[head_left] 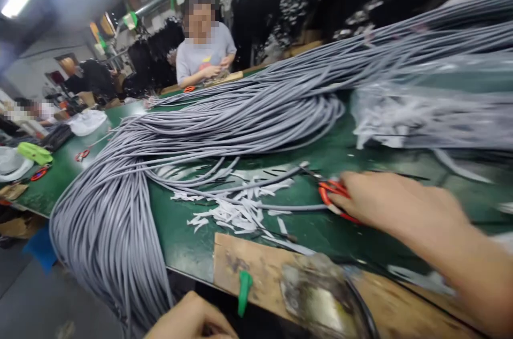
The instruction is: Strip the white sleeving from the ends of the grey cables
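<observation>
At the far left of the long green worktable point(182, 245), a lime-green plastic object point(35, 153) lies near a pair of orange-handled scissors point(39, 173). Next comes the thick bundle of slim grey cables point(108, 221), one part drooping over the near edge, the rest stretching across the tabletop toward the far right. The bare left hand point(192, 320) is at the bottom of the view, below the table edge and beside the hanging cables; its fingers are partly cut off, so I cannot tell whether it holds anything. Beyond the bundle sits a co-worker in a pale grey T-shirt point(204, 55), hands together. Loose white fabric-like strips point(238, 213) lie in a heap mid-table, above a brown board point(256, 251) with a green plastic lever point(243, 291). Farther right, the bare right hand point(372, 194) is closed around the red handles of a small metal-tipped cutting tool point(332, 184). The tool points left and away, its tip at or just beside the end of a loose grey cable point(260, 182). That cable lies to the left of the right hand, its long axis running roughly crosswise; the right hand is clearly the nearer one to its end.
</observation>
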`<state>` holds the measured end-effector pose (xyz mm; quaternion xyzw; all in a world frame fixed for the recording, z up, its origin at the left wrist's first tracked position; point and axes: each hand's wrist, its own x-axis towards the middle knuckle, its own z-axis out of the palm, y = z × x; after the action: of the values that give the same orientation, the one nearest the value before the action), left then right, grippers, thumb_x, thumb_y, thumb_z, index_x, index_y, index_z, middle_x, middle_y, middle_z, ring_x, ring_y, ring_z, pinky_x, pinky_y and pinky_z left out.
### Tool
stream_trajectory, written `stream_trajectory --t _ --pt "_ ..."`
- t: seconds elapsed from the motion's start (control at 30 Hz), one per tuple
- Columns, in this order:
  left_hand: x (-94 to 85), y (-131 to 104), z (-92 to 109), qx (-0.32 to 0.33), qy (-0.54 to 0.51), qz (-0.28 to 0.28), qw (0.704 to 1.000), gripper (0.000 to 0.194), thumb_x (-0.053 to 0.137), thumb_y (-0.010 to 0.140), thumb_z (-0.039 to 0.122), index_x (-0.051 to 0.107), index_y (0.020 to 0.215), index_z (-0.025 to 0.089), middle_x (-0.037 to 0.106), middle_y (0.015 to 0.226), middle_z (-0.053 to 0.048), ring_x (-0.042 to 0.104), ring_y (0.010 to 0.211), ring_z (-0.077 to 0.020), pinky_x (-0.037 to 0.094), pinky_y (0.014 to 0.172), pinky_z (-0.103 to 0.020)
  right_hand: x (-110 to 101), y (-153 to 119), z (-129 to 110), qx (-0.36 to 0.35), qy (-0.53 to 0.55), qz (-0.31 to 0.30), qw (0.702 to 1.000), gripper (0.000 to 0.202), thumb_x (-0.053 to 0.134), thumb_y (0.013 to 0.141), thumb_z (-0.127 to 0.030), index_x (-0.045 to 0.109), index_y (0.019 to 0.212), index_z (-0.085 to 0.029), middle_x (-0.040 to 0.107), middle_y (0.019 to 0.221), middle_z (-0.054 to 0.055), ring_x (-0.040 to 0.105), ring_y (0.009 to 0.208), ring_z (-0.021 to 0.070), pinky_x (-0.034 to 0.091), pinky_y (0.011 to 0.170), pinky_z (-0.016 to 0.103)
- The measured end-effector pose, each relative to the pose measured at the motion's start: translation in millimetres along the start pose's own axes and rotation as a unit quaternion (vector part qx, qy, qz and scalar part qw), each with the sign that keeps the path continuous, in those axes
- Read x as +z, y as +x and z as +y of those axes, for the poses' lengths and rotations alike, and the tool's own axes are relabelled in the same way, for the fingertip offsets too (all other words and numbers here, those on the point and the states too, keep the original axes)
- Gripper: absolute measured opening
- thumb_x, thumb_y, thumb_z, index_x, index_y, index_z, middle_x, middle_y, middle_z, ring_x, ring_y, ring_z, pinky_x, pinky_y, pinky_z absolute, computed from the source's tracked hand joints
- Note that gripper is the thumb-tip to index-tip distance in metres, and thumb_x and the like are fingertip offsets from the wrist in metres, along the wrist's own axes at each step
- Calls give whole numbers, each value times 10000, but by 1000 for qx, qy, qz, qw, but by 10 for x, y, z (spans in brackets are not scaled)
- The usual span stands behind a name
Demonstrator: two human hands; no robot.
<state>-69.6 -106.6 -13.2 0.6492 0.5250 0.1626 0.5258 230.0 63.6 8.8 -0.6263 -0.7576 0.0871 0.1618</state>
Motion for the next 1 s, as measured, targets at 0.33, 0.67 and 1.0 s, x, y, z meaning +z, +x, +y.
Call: stream_trajectory --t 0.33,0.67,1.0 --pt "-714 998 550 137 367 158 906 157 544 825 129 687 876 166 697 863 -63 634 781 -188 475 722 -263 198 -158 -697 -190 56 -158 967 142 607 751 -123 638 634 -198 670 645 4 613 627 158 405 559 221" --pt "-919 1383 478 158 461 135 863 26 536 843 157 561 839 162 607 851 -66 559 820 -223 442 762 -343 205 -212 -696 -155 -6 -156 975 215 415 809 0 579 846 -133 666 754 109 622 703 220 346 562 263" --pt "-1156 1149 745 225 380 181 879 248 662 738 338 633 943 202 661 783 -19 578 659 -164 441 609 -246 159 -129 -637 -142 17 -138 980 250 418 852 -93 630 743 -164 684 724 108 642 692 253 345 561 278"
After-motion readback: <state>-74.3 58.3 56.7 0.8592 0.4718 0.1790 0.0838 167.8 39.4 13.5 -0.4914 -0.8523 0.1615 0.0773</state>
